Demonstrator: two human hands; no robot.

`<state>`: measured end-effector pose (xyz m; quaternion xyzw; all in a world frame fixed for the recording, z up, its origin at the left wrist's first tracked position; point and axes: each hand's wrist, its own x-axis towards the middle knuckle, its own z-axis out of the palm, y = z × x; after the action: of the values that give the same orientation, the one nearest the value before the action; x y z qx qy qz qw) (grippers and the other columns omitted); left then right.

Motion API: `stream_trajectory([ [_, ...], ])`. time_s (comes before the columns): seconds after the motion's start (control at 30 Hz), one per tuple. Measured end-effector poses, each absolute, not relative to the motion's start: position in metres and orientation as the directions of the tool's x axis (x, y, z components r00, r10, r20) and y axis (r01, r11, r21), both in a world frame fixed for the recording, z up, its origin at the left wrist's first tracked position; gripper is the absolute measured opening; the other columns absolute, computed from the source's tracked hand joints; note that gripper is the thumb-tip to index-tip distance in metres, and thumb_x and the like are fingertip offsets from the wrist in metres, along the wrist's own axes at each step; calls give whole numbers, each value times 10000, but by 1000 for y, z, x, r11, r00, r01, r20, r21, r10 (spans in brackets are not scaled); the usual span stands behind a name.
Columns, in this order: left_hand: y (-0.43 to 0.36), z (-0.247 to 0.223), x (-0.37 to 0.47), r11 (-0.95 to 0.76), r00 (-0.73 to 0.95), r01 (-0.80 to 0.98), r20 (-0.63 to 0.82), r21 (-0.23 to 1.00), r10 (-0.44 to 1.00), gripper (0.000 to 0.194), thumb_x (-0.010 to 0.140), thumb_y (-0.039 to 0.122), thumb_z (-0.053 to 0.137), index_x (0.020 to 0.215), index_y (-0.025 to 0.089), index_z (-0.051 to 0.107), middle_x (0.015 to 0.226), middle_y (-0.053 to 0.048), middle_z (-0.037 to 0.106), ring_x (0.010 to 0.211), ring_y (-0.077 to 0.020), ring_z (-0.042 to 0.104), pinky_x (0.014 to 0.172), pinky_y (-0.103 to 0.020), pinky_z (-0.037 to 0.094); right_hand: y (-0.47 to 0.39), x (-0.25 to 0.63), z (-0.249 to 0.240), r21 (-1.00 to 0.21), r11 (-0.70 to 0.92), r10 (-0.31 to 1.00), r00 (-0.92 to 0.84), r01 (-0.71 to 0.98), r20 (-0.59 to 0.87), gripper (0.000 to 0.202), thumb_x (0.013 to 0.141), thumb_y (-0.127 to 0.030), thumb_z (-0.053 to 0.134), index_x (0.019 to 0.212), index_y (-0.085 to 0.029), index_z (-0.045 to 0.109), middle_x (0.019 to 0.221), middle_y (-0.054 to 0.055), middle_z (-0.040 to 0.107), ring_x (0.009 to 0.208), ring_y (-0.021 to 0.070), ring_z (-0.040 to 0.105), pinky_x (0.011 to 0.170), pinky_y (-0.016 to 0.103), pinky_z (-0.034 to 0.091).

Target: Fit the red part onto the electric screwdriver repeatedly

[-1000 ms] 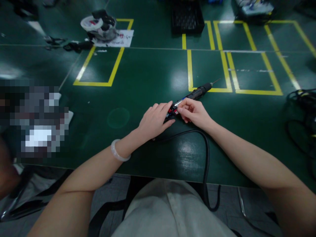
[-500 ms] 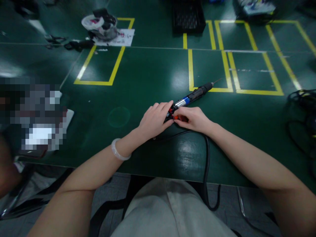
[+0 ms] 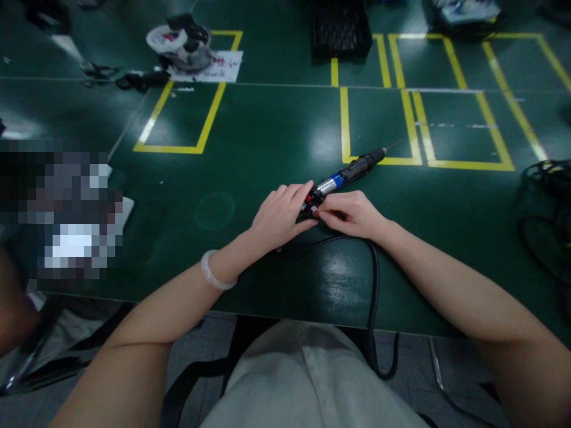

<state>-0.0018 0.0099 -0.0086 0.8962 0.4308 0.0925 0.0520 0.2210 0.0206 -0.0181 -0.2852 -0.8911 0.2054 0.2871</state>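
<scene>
An electric screwdriver (image 3: pixel 363 165) lies slantwise on the green table, its thin bit pointing up and right. Its body is black with a silver and blue section, and small red and black parts show at its rear end. My left hand (image 3: pixel 281 214) is wrapped over that rear end, hiding much of it. My right hand (image 3: pixel 354 213) pinches a small red part at the same spot; its fingertips cover most of the piece. A black cable (image 3: pixel 373 285) runs below my hands and over the table's front edge.
Yellow tape marks rectangles on the table (image 3: pixel 267 131). A black tray (image 3: pixel 341 30) stands at the back, a white-rimmed container (image 3: pixel 185 44) on paper at back left. Coiled cables (image 3: pixel 553 184) lie at right. Another person's arm (image 3: pixel 15 303) is at the left edge, beside a blurred-out patch.
My right fingertips have shifted slightly at the rear of the screwdriver. The orange-red glimpse inside my right hand is gone, and a red piece shows at the fingertips. My left hand stays put.
</scene>
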Motion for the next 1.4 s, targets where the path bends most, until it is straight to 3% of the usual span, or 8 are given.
stream_trajectory([
  [0.37,5,-7,5,-595,581,798,139,96,802,713,1021,514,551,1526,29,421,1355,-209,577,1099,-335,552,872,-414,445,17,220,-13,-400,812,570,-725,425,387,258,973,-265,478,785,-192,638,663,2,595,614,126,531,583,277,316],
  [0.77,4,-5,8,-573,561,815,122,93,819,616,1051,461,529,1519,69,443,1338,-193,586,1101,-324,556,879,-408,446,20,221,-19,-584,679,711,-595,444,375,178,934,-258,532,952,-186,694,664,-12,642,540,108,510,589,237,380],
  [1.03,9,-1,6,-559,551,823,97,99,829,625,1019,372,606,1533,67,426,1389,-197,556,1126,-331,537,914,-409,451,26,224,-23,-585,675,726,-548,449,416,246,938,-272,526,712,-188,570,583,-34,524,512,94,447,559,239,328],
  [1.4,56,-8,-47,-373,360,925,143,76,922,668,1006,423,546,1573,111,379,1405,-215,532,1190,-392,521,982,-473,439,30,226,-27,-608,638,751,-557,472,355,249,949,-305,503,744,-191,586,604,-32,526,550,102,470,592,239,334],
])
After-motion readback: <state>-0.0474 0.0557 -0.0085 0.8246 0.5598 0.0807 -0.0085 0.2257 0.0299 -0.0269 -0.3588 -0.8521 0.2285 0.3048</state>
